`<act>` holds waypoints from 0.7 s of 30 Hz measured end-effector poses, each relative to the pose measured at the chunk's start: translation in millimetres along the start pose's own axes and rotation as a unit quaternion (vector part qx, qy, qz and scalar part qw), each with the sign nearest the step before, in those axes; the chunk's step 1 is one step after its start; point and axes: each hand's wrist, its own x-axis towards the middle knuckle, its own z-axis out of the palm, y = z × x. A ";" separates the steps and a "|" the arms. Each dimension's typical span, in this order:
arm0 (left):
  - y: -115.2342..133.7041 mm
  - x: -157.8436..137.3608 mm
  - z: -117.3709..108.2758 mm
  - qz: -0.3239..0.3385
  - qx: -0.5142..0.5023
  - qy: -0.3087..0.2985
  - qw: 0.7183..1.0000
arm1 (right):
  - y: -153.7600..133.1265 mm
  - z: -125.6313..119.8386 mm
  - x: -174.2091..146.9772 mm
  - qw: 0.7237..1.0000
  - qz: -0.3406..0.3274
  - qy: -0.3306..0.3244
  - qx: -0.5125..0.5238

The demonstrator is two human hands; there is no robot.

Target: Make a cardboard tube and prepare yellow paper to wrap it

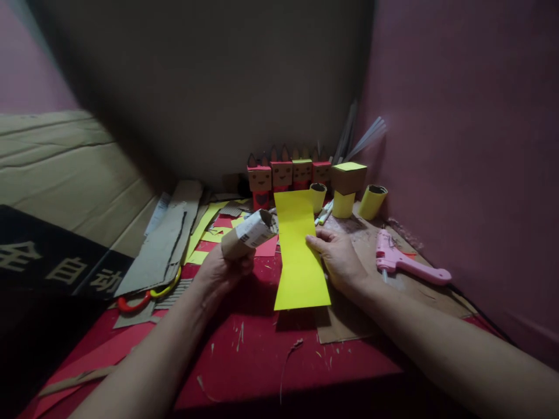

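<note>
My left hand (229,269) is wrapped round a short cardboard tube (248,233), brown with a white printed patch, tilted up to the right. In my right hand (338,256) a strip of bright yellow paper (299,256) is pinched by its right edge. The paper hangs upright in front of me, slightly curved, and stands apart from the tube. Beyond it are several small cardboard figures (282,173) with drawn faces and pointed ears. A box-headed piece on a yellow tube (343,205) stands to their right, near another yellow-covered tube (373,202).
A pink glue gun (410,266) lies on a cardboard sheet at the right, by the wall. Clear glue sticks (367,137) stand behind. Cardboard scraps (161,244), red-and-yellow-handled scissors (134,304) and paper offcuts lie left on the red tabletop (244,361).
</note>
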 end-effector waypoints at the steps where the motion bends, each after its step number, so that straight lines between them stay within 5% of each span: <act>1: 2.8 -0.6 -1.4 -0.008 -0.010 -0.012 1.000 | 0.4 -0.6 1.0 1.000 0.005 0.001 -0.009; 6: 7.6 -5.2 -1.5 -0.034 -0.031 -0.078 0.996 | -2.8 1.1 2.5 0.997 -0.004 -0.014 -0.071; 10: 4.0 -7.3 -0.2 -0.058 -0.030 -0.106 0.992 | -13.4 4.7 -4.9 0.953 -0.177 0.067 -0.237; 12: -0.5 -10.1 4.2 -0.081 -0.022 -0.118 0.989 | -17.7 7.9 -11.5 0.944 -0.222 0.012 -0.245; 16: -14.4 -20.4 21.3 -0.136 0.036 -0.143 0.980 | -18.0 16.1 -23.2 0.960 -0.153 -0.212 -0.096; 18: -19.0 -24.7 28.9 -0.161 0.107 -0.147 0.970 | -17.2 18.6 -26.3 0.967 -0.086 -0.234 -0.043; 21: -15.1 -25.0 31.3 -0.172 0.189 -0.134 0.957 | -19.6 18.8 -27.7 0.983 -0.054 -0.171 -0.034</act>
